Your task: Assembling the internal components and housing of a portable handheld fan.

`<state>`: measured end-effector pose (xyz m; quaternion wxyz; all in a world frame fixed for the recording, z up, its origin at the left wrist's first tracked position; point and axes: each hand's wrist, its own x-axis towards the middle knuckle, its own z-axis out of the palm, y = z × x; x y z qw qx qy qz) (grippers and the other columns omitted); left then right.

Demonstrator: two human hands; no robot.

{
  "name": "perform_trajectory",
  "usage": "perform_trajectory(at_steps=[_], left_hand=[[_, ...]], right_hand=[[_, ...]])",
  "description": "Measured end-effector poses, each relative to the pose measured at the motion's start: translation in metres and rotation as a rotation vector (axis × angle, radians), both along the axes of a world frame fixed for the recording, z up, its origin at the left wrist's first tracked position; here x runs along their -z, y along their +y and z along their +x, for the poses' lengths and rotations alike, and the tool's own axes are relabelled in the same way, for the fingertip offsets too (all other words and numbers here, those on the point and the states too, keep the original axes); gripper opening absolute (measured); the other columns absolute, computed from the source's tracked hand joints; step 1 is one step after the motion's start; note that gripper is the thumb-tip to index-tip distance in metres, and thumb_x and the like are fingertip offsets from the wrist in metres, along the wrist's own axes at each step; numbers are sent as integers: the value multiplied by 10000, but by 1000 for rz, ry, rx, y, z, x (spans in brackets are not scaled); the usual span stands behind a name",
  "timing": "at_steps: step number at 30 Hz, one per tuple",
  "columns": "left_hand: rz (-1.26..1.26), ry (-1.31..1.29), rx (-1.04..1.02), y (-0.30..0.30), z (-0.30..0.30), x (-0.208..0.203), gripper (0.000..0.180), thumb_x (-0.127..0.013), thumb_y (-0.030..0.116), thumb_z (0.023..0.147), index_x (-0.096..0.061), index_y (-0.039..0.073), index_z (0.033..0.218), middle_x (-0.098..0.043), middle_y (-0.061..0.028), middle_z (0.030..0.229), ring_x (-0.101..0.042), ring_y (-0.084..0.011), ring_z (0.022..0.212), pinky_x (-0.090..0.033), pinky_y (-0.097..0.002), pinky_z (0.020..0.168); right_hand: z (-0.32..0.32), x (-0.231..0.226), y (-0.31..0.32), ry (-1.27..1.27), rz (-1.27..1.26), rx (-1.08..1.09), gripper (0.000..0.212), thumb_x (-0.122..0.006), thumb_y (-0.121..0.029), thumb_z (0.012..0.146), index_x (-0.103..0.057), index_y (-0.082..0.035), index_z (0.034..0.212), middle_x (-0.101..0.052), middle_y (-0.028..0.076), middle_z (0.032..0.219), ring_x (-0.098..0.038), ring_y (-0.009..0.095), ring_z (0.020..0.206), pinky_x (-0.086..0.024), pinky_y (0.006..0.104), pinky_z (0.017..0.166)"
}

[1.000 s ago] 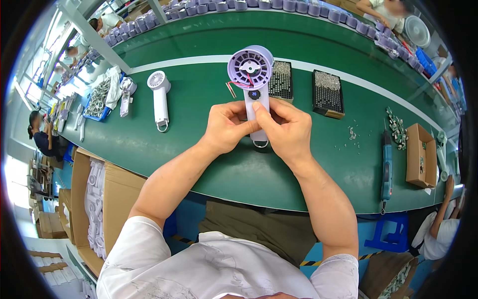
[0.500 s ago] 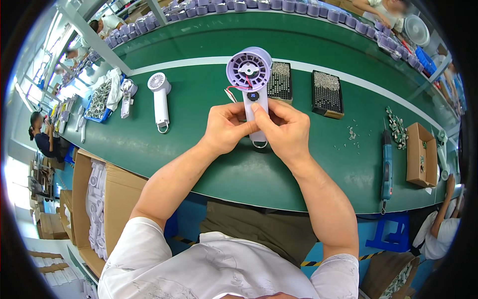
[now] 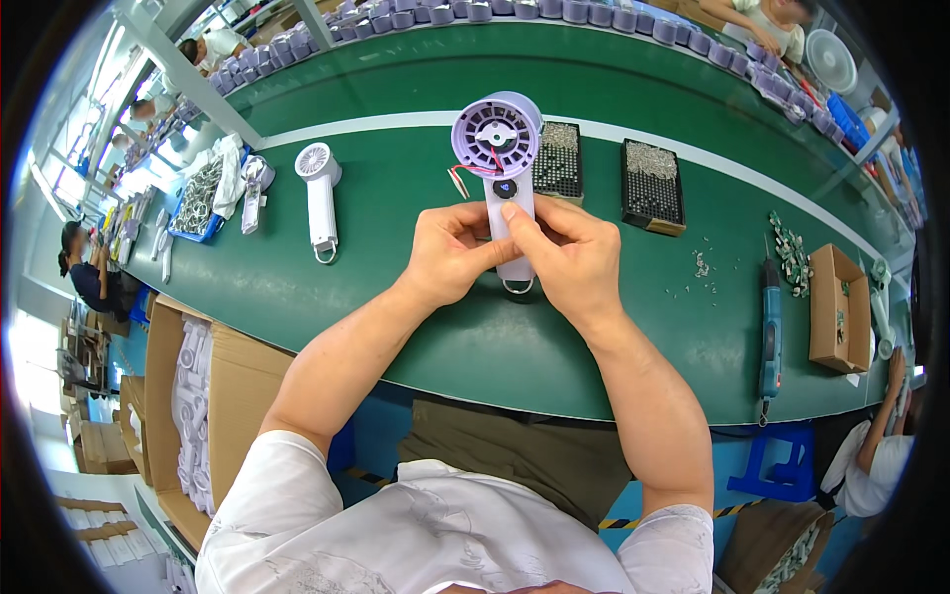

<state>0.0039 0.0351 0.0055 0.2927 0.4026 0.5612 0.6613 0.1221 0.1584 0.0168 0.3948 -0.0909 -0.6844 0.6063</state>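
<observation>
A purple handheld fan (image 3: 495, 136) stands tilted up over the table, its round head away from me and its front cover off. Red and white wires stick out at the left of its neck. On its handle a small round display glows with a blue symbol. My left hand (image 3: 447, 249) is closed around the handle from the left. From the other side my right hand (image 3: 572, 252) grips it, the thumb pressing on the handle's front below the display. A metal loop shows at the handle's lower end.
To the left lie a white handheld fan (image 3: 319, 203) and a blue tray (image 3: 198, 226) of metal rings. Two black trays of screws, one being this screw tray (image 3: 653, 188), stand at right. Farther right are an electric screwdriver (image 3: 770, 332) and a cardboard box (image 3: 839, 307).
The fan's display has gone from lit digits to a blue symbol. Both hands keep their grip on the handle, nearly unmoved.
</observation>
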Motion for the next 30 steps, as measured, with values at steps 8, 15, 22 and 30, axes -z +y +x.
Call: perform_trajectory(at_steps=[8, 15, 22, 30], left_hand=[[9, -17, 8, 1, -1, 2, 369, -777, 17, 907, -656, -125, 1225, -725, -164, 1130, -714, -208, 1017, -610, -350, 899], [10, 2, 5, 1, 0, 1, 366, -775, 12, 907, -658, -123, 1226, -725, -165, 1128, -715, -209, 1018, -610, -345, 900], [-4, -6, 2, 1, -1, 1, 365, -773, 6, 903, -657, -126, 1223, -728, -167, 1121, -716, -207, 1011, -608, -341, 899], [10, -13, 5, 1, -1, 2, 362, -770, 3, 903, -658, -126, 1222, -727, -167, 1122, -716, -207, 1007, -609, -344, 893]], right_hand=[[0, 1, 0, -15, -6, -5, 209, -755, -92, 933, -766, 57, 1079, -746, 68, 936, -675, 94, 824, -542, 242, 702], [-2, 1, -1, -1, -52, -10, 221, -766, -110, 914, -768, 60, 1055, -755, 86, 911, -694, 112, 798, -556, 253, 695], [1, -1, 1, -54, 1, -9, 226, -760, -113, 935, -766, 57, 1084, -746, 60, 926, -672, 87, 811, -537, 234, 693], [-1, 0, 1, -18, -22, 8, 226, -779, -117, 889, -770, 65, 1023, -762, 110, 896, -712, 133, 780, -571, 269, 689]])
